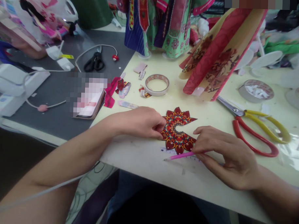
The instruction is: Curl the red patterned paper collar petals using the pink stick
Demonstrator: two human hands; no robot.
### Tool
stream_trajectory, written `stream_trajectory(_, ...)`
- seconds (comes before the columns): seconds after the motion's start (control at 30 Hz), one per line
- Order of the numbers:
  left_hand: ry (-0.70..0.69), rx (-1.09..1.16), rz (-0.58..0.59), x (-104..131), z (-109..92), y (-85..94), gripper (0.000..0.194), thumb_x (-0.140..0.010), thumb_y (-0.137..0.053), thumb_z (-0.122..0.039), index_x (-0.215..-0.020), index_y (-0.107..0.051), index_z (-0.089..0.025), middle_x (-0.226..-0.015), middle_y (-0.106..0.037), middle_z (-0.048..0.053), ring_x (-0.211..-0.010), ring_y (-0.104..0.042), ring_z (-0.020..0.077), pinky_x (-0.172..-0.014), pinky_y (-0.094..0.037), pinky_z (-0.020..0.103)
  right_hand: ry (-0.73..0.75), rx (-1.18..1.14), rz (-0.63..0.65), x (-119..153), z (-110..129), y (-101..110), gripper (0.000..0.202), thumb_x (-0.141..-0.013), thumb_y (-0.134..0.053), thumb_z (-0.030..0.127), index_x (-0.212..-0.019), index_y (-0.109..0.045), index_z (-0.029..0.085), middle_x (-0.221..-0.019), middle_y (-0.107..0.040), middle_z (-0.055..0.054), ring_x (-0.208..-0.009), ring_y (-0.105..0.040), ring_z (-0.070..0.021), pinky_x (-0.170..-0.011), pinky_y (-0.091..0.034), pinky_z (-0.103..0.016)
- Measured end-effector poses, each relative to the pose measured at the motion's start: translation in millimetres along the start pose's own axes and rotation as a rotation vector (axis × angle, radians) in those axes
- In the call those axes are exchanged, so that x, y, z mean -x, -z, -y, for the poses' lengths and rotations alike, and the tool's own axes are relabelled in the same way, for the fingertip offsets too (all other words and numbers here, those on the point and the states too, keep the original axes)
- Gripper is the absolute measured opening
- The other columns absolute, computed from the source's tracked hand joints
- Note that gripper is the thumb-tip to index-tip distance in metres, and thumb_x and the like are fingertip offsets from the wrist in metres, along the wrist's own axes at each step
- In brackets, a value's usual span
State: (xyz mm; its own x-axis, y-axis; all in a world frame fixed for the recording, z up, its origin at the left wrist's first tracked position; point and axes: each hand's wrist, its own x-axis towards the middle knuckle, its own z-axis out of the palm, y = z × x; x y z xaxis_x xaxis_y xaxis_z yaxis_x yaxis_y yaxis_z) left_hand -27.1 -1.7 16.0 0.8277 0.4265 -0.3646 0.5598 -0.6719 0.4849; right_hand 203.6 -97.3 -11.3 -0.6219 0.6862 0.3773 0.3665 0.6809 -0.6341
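While the curled left hand (pixel 145 122) holds the mandala-print piece (pixel 171 135) near the bench edge (pixel 147 172), notch opening rightward, the right hand (pixel 226 157) grips a pink pencil (pixel 179 156) pointing left into open room.

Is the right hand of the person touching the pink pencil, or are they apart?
Touching. The head view shows the right hand gripping the pink pencil, whose shaft passes directly into its grip.
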Motion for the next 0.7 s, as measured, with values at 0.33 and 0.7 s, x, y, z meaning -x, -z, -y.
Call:
stream_trajectory(0.33, 0.009, -0.016, 0.003, 0.7, -0.3, -0.2, 0.019, -0.077, -0.058, -0.033, -0.066, -0.055, -0.018, -0.057, -0.051, -0.005, -0.051, -0.041, 0.0073, -0.049, -0.024, 0.022, -0.022, -0.03, -0.054, -0.3, -0.5, 0.6, 0.026, -0.071, -0.057, 0.001, -0.092, -0.059, 0.017, -0.073, -0.06, -0.002, -0.071, -0.052, -0.0152, -0.082, -0.047, -0.043)
stream_trajectory(0.7, -0.015, -0.007, -0.004, 1.1, 0.8, -1.0, 0.02, -0.079, -0.056, -0.032, -0.066, -0.056, -0.017, -0.056, -0.05, -0.004, -0.05, -0.04, 0.0072, -0.049, -0.023, 0.022, -0.085, -0.047, -0.187, 2.5, -3.1, 0.5, 0.03, -0.071, -0.058, 0.001, -0.095, -0.06, 0.018, -0.075, -0.06, -0.001, -0.074, -0.059, -0.0161, -0.084, -0.048, -0.042)
